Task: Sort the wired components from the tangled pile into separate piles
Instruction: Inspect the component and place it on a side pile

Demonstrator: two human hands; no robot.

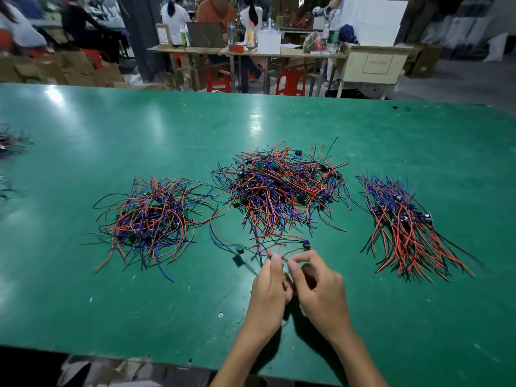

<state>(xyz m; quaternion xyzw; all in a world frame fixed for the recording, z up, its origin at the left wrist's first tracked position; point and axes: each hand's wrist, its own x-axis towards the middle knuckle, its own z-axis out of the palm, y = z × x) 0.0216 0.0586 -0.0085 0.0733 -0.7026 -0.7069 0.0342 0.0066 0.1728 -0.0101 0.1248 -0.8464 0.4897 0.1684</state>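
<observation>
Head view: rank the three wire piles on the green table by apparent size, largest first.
1. Middle pile, the widest and densest spread.
2. Left pile and right pile look much alike; I would not rank them. The left is rounder and looser, the right longer with its wires lying roughly aligned. Wide-angle distortion near the edges adds doubt.

Two bare hands, the left hand (268, 291) and the right hand (321, 291), show with bare wrists and forearms. No sleeves, gloves, rings, watches or bands are visible on them. The fingernails are short and unpainted. Nothing else of the person shows.
</observation>
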